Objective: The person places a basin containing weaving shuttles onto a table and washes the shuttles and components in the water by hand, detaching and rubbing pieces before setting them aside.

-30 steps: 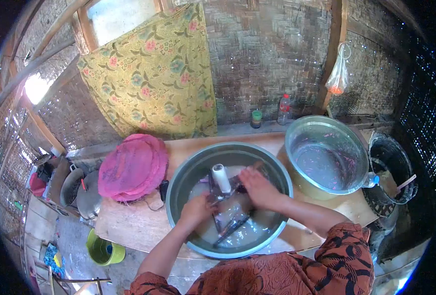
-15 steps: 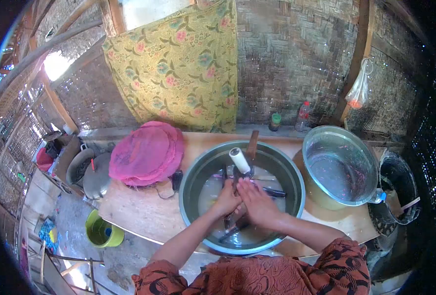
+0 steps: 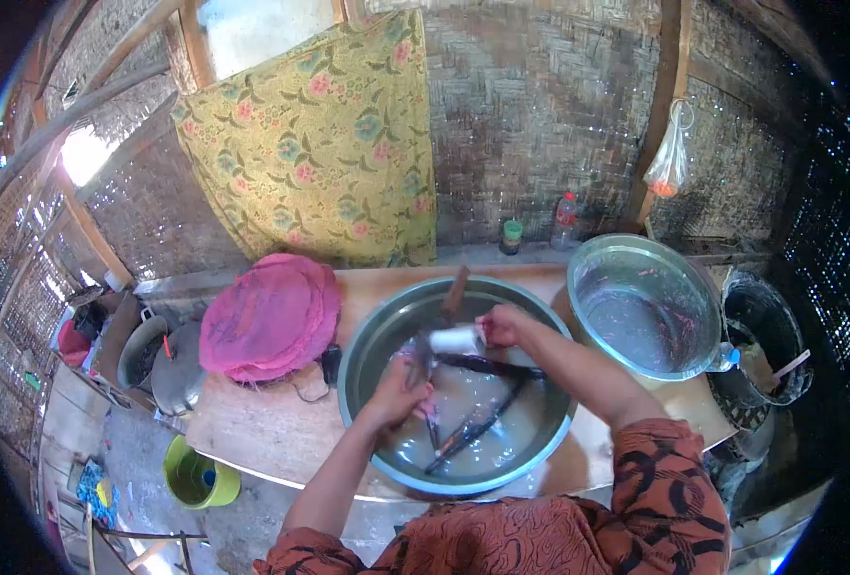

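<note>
R hand (image 3: 504,327) on wht cylinder (image 3: 454,339), L hand (image 3: 398,393) nearby, o/ basin (image 3: 369,347).

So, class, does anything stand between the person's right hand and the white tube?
Nothing visible does: the right hand appears to grip the right end of the white tube. The wooden handle shows beyond the tube; the left hand is left of it.

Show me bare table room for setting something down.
On the table, the widest patch lies in front of the pink stack, left of the big basin; a smaller one before the tub, by the right sleeve. Crowded: inside the basin, with left hand, right hand, white cylinder and dark pieces.
</note>
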Demonstrator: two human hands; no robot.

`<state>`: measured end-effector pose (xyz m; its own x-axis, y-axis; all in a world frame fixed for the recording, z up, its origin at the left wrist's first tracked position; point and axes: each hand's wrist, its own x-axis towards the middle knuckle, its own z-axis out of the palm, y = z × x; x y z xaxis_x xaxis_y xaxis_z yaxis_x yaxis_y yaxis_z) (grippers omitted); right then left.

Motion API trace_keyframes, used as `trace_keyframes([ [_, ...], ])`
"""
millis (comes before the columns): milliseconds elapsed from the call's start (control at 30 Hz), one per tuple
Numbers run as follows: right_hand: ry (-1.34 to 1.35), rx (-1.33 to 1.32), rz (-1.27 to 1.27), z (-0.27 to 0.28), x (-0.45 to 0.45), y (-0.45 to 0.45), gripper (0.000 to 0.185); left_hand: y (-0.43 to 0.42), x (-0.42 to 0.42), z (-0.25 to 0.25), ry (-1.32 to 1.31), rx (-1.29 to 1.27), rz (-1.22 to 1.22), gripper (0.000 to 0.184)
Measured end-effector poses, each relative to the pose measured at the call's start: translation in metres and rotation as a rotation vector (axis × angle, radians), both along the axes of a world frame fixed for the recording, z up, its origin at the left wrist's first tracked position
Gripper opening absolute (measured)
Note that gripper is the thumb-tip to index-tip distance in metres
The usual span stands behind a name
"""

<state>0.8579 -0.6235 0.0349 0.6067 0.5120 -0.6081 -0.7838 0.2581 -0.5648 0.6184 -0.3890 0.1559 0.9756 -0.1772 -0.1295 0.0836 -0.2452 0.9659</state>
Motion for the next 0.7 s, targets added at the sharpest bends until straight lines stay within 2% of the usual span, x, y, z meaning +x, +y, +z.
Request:
trace_keyframes([
  [33, -0.009, 0.005, -0.007, -0.012, 0.009, -0.001, 0.024, 0.0, -0.007, 0.004, 0.183, -0.12, -0.014, 0.03],
  [67, -0.073, -0.096, -0.004, -0.023, 0.008, -0.002, 0.025, 0.003, -0.012, -0.005, 0.174, -0.114, -0.019, 0.03],
  [100, -0.136, -0.198, 0.002, -0.031, 0.013, -0.001, 0.025, 0.007, -0.017, -0.019, -0.037, 0.168, -0.018, 0.031],
  [133, -0.286, -0.34, -0.253, 0.005, -0.021, 0.023, 0.025, 0.011, -0.019, -0.026, -0.246, 0.448, -0.012, 0.032],
  [167, -0.308, -0.394, -0.274, 0.004, -0.03, 0.034, 0.025, 0.01, -0.025, -0.016, -0.239, 0.448, -0.01, 0.032],
  [233, -0.2, -0.296, -0.204, -0.019, -0.022, 0.033, 0.027, 0.004, -0.043, 0.017, -0.161, 0.865, 0.041, 0.036],
  [333, -0.076, 0.032, -0.108, -0.008, -0.008, 0.026, 0.03, 0.011, -0.047, 0.03, -0.094, 0.93, -0.009, 0.035],
  [400, -0.182, 0.131, 0.05, 0.046, -0.006, 0.025, 0.033, 0.018, -0.044, 0.017, -0.127, 0.937, 0.048, 0.034],
  [467, -0.547, 0.039, 0.398, 0.13, -0.037, 0.022, 0.039, 0.024, -0.043, 0.017, -0.161, 0.948, 0.089, 0.032],
  [500, -0.909, -0.058, 0.752, 0.16, -0.052, 0.02, 0.045, 0.026, -0.042, 0.028, -0.196, 0.929, 0.093, 0.031],
  [533, -0.91, -0.066, 0.748, 0.184, -0.07, 0.019, 0.045, 0.026, -0.041, 0.039, -0.232, 0.909, 0.095, 0.029],
  [600, -1.255, -0.856, 1.18, 0.211, -0.095, 0.017, 0.053, 0.028, -0.034, 0.052, -0.254, 0.962, 0.12, 0.026],
  [633, -1.271, -0.674, 1.234, 0.201, -0.103, 0.015, 0.059, 0.03, -0.03, 0.054, -0.234, 1.02, 0.093, 0.027],
  [667, -1.264, -0.677, 1.227, 0.21, -0.125, 0.018, 0.059, 0.03, -0.027, 0.053, -0.215, 1.079, 0.065, 0.029],
  [700, -1.207, -0.818, 1.19, 0.235, -0.158, 0.027, 0.056, 0.029, -0.02, 0.047, -0.3, 1.085, 0.063, 0.021],
])
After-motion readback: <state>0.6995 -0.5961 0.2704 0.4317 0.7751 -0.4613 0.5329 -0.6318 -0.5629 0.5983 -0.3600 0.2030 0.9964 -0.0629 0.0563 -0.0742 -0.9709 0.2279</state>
